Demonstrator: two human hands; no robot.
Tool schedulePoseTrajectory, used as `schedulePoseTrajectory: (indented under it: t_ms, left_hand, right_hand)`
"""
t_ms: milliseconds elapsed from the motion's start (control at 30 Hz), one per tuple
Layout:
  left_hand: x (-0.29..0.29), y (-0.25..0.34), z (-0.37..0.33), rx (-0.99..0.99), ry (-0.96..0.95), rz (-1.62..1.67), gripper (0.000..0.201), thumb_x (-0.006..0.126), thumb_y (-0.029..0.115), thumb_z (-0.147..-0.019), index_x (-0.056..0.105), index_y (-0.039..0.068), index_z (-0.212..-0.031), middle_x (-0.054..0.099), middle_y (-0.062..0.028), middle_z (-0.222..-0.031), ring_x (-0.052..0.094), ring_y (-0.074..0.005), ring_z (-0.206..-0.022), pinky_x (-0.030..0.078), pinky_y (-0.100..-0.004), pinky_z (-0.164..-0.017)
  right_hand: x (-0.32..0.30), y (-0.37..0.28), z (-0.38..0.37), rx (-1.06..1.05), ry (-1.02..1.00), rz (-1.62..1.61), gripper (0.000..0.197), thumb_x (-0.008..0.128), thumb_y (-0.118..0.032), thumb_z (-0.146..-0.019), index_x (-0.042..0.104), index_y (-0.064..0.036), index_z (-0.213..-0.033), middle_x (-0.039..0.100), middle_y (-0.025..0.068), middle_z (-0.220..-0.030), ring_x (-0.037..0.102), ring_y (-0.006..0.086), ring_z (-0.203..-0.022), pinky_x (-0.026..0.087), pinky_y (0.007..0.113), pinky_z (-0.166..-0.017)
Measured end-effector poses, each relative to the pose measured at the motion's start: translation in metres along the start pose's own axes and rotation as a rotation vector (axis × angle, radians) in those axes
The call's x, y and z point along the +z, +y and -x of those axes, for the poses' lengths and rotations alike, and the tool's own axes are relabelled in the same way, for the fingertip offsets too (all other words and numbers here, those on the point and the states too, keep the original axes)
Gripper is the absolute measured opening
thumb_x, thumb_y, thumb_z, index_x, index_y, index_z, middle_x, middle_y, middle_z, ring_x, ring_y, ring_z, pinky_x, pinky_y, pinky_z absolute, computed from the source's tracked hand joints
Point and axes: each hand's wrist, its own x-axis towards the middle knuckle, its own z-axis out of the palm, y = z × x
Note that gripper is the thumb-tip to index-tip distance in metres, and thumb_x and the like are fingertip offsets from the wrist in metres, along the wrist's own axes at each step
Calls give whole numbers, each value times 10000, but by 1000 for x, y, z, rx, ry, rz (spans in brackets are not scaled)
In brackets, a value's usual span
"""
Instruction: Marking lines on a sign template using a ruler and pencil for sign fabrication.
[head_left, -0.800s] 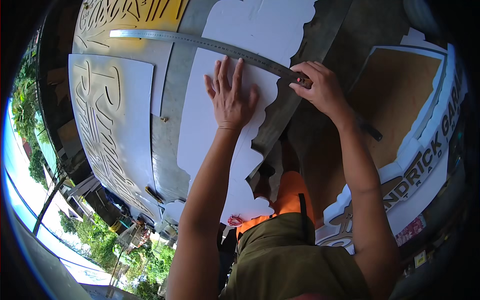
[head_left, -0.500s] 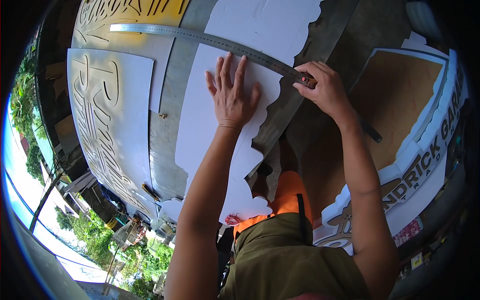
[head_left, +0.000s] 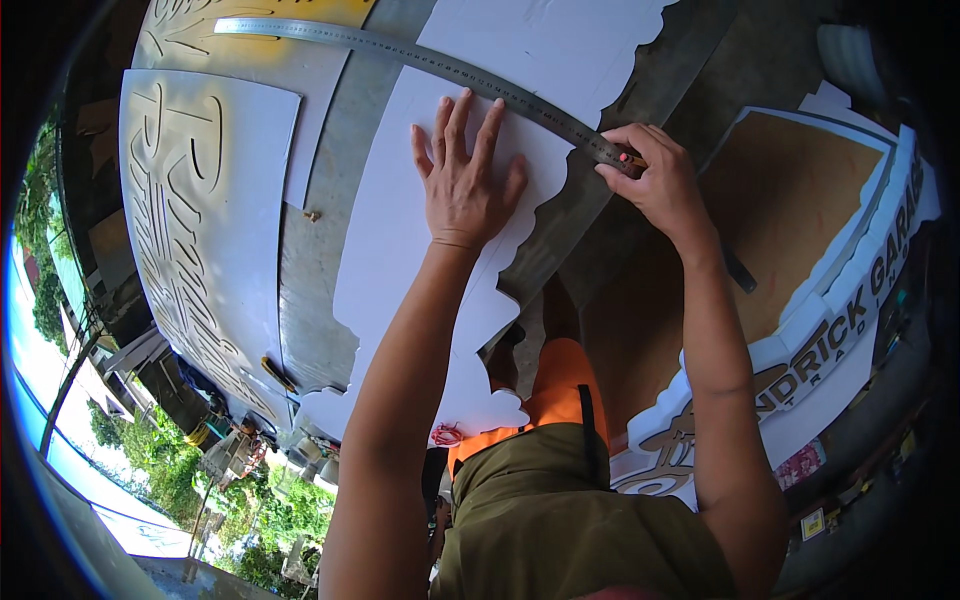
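Note:
A white board (head_left: 400, 210) with a scalloped edge lies on the grey tabletop (head_left: 312, 265). My left hand (head_left: 466, 195) rests flat on it, fingers spread, fingertips just short of a long steel ruler (head_left: 480, 82). The ruler crosses the board at a slant, its far left end lying over a yellow-sprayed panel. Beyond the board's right edge, my right hand (head_left: 660, 180) pinches the ruler's right end. A thin stick with a red tip (head_left: 627, 158), perhaps a pencil, also shows between its fingers.
A stencil panel (head_left: 215, 250) with cut-out lettering lies at left, near a cutter knife (head_left: 278, 374). Red string (head_left: 446, 435) sits by the board's near edge. At right stand a brown sheet (head_left: 780, 210) and a white sign (head_left: 800, 375) with raised dark lettering.
The whole view has shifted slightly. Both hands, the ruler and the white board keep about the same places relative to each other.

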Motion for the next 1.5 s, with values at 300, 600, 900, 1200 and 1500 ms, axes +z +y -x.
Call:
schedulePoseTrajectory:
  t_ms: [300, 600, 900, 1200, 1500]
  left_hand:
    - [0, -1, 1, -14, -6, 9, 686, 669, 377, -895, 490, 265, -1549, 362, -101, -1658, 283, -326, -1570, 76, -582, -1279]
    - [1, -1, 1, -7, 7, 17, 685, 656, 355, -900, 484, 271, -1558, 363, -118, -1647, 284, -329, -1568, 71, -566, -1282]
    - [0, 0, 1, -18, 2, 7, 678, 648, 369, -901, 487, 274, -1552, 360, -100, -1653, 279, -324, -1570, 74, -562, -1284]
    - [0, 1, 1, -20, 7, 4, 674, 647, 371, -905, 486, 277, -1553, 363, -94, -1653, 286, -324, -1566, 76, -560, -1285]
    - [-1, 1, 1, -18, 8, -8, 680, 652, 371, -903, 485, 274, -1555, 365, -92, -1652, 288, -322, -1565, 79, -557, -1285]
  right_hand:
    - [2, -1, 0, 43, -3, -9, 328, 835, -59, -801, 688, -43, -1094, 684, 99, -920, 683, 258, -818, 561, 371, -737]
    - [2, 1, 2, 52, -5, -15, 334, 833, -33, -821, 692, -45, -1123, 643, 63, -917, 597, 147, -739, 527, 299, -663]
    - [2, 0, 3, 81, -21, -8, 334, 829, -32, -823, 696, -45, -1129, 644, 55, -917, 599, 143, -743, 526, 299, -679]
    - [2, 1, 2, 94, -32, -33, 345, 836, -29, -819, 690, -36, -1132, 655, 61, -923, 600, 140, -749, 528, 301, -675]
    - [2, 0, 1, 81, -26, -16, 346, 843, -69, -808, 688, -43, -1116, 660, 93, -868, 649, 234, -756, 543, 366, -720]
